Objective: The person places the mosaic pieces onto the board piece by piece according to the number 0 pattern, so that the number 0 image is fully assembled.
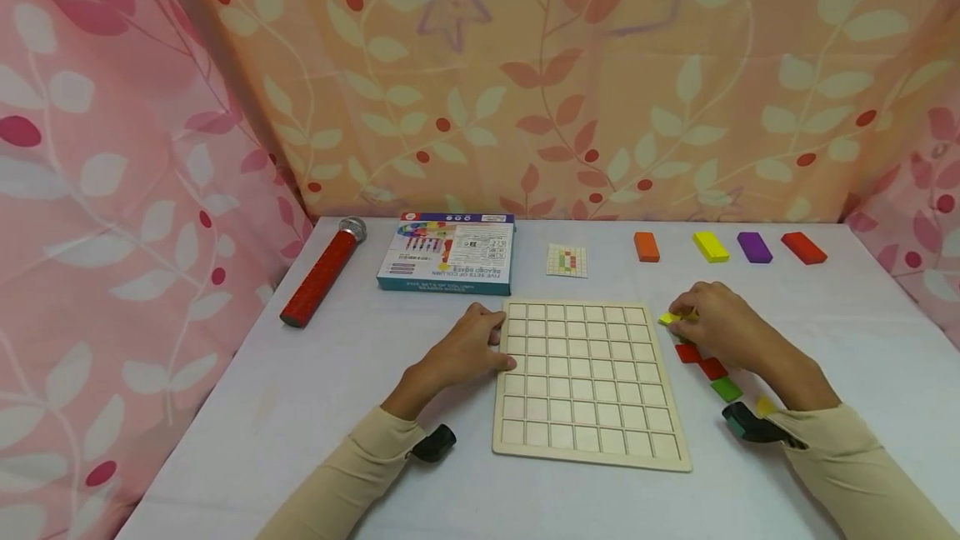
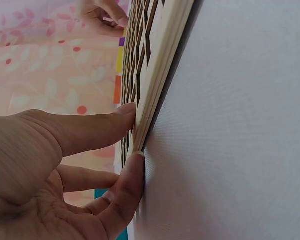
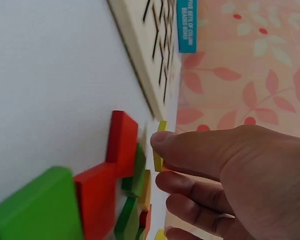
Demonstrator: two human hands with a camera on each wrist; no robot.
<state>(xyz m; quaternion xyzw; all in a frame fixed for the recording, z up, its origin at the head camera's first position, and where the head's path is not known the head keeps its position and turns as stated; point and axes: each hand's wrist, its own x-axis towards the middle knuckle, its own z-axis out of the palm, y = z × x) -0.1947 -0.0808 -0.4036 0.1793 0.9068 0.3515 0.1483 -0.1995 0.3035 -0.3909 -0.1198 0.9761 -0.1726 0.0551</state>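
A pale wooden grid board [image 1: 592, 458] lies flat on the table, its squares bare. At its left edge my left hand [image 1: 468, 346] holds the rim, with the thumb [image 2: 102, 131] on the upper face and a fingertip against the side in the left wrist view. Beyond the board's right edge, my right hand [image 1: 723, 325] pinches a small yellow tile [image 3: 158, 150] between thumb and fingers. Below that hand lie red tiles [image 1: 713, 369] and a green tile [image 1: 726, 390] in a slanting row. More tiles are partly hidden under the hand and wrist.
Along the back stand an orange block [image 1: 647, 247], a yellow block [image 1: 710, 246], a purple block [image 1: 754, 247] and a red block [image 1: 804, 247]. A small pattern card [image 1: 567, 261], a printed box [image 1: 447, 253] and a red microphone [image 1: 324, 273] lie behind and left of the board.
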